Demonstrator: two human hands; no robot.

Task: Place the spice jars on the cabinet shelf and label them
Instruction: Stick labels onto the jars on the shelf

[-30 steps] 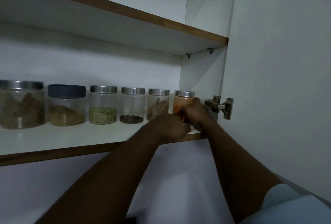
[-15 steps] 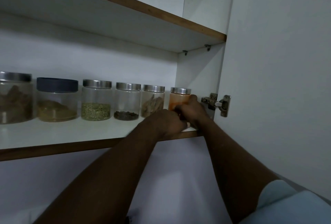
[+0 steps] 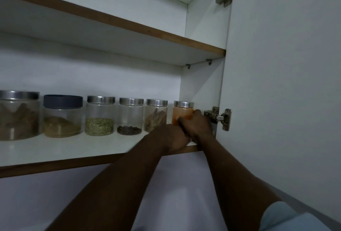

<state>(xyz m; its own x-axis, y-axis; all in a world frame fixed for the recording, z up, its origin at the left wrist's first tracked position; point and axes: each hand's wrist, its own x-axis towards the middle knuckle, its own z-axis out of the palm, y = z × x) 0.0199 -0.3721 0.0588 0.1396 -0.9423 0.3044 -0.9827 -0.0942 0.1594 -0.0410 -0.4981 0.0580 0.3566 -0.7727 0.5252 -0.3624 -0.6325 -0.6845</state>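
Several clear spice jars stand in a row on the white cabinet shelf (image 3: 73, 149). The rightmost one is an orange spice jar (image 3: 181, 113) with a silver lid, close to the cabinet's right wall. My right hand (image 3: 196, 125) wraps the jar's front and right side. My left hand (image 3: 173, 136) is curled just below and left of it, touching the right hand; whatever lies between the fingers is hidden. To the left stand a jar of brown sticks (image 3: 156, 115), a jar of dark cloves (image 3: 130, 116) and a jar of green seeds (image 3: 100, 115).
Further left are a blue-lidded jar of brown powder (image 3: 62, 115) and a big jar (image 3: 18, 115) at the frame edge. An upper shelf (image 3: 129, 25) hangs overhead. The open cabinet door (image 3: 280, 83) with its hinge (image 3: 220, 117) stands right beside my right hand.
Both hands stay at the orange jar with little movement; the view has shifted slightly, moving the jars a bit leftward and then back.
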